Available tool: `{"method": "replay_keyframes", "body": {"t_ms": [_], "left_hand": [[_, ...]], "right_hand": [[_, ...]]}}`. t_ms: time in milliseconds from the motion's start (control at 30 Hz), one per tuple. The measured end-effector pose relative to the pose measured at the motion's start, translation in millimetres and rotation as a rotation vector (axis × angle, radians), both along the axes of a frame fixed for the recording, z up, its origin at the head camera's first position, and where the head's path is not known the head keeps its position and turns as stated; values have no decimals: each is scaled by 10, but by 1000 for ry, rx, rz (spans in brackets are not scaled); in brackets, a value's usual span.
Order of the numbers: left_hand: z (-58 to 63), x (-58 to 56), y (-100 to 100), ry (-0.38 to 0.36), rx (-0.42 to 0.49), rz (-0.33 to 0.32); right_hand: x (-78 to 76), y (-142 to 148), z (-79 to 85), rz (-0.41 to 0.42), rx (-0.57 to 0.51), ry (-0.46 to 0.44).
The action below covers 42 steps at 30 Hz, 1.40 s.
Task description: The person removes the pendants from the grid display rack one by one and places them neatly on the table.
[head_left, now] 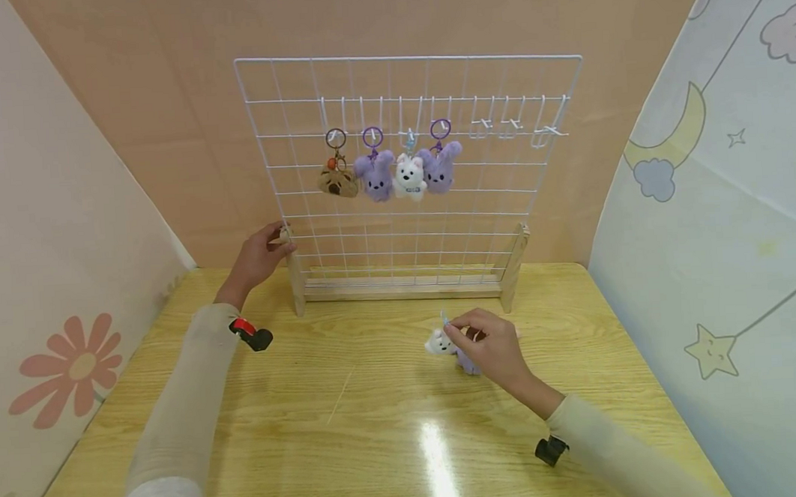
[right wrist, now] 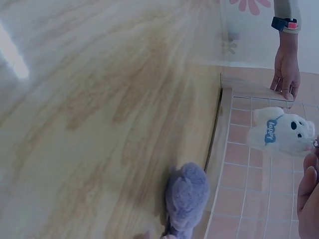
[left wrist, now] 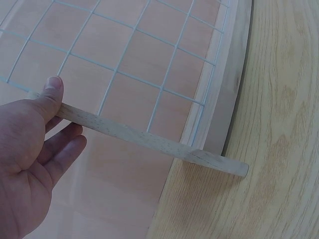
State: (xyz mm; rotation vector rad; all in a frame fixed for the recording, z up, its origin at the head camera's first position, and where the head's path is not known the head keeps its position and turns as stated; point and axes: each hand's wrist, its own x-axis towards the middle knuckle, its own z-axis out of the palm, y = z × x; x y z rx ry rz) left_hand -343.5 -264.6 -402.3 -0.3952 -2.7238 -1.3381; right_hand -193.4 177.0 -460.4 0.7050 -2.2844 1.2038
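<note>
Currently, the right hand (head_left: 494,345) is pinching a light-blue loop (head_left: 444,319) between thumb and forefinger, and the white plush charm (right wrist: 281,130) is dangling beneath it, off the table (head_left: 314,448) and in front of the wire grid (head_left: 408,59). Across from it, the left hand (left wrist: 35,144) is gripping the wooden upright (left wrist: 149,141) at the grid's left side, thumb to one face and fingers to the other. For doing this well, pinching only the very top of the loop seems wise, since that is leaving the rest of the ring exposed and letting the charm settle without twisting; a light left grip is probably enough, as squeezing hard could be tilting the stand. As for looks, the charm is hanging head up, showing fluffy white fur, dark eyes, a black nose and a small blue tag with white lettering too blurred to read surely. Just beside it, a purple plush (right wrist: 187,199) is lying on the table, partly hidden by the hand in the head view. Farther off, four hanging charms (head_left: 410,176) are lining the grid, and bare white hooks (head_left: 512,126) are jutting out to their right.
</note>
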Motion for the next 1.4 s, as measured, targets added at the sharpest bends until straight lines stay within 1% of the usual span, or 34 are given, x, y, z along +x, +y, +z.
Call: {"method": "replay_keyframes", "body": {"t_ms": [167,500,667,933,1067,1200,1267,1400], "left_hand": [[1,-1,6,-1,3,3],[-11,-8,-16,7,8,-9],[-23,-18,-23,7,7,-11],[-30,-12,-31,4,11,-13],[-35,-25,-33,3,10,-11],[-34,-29,-30,1,14,-11],[-33,-24,-28,2,15,-10],[-37,-26,-24,4,16,-11]], "right_hand": [[53,-7,-59,15,-4,-36],[120,-26,-256,-5,52,-55],[168,-14,-316,5,50,-82],[209,-33,-399,8,47,-95],[199,-55,-414,1,56,-118],[168,-71,-407,-27,86,-151],[142,-77,-403,-38,98,-161],[58,-87,-404,-28,106,-164]]}}
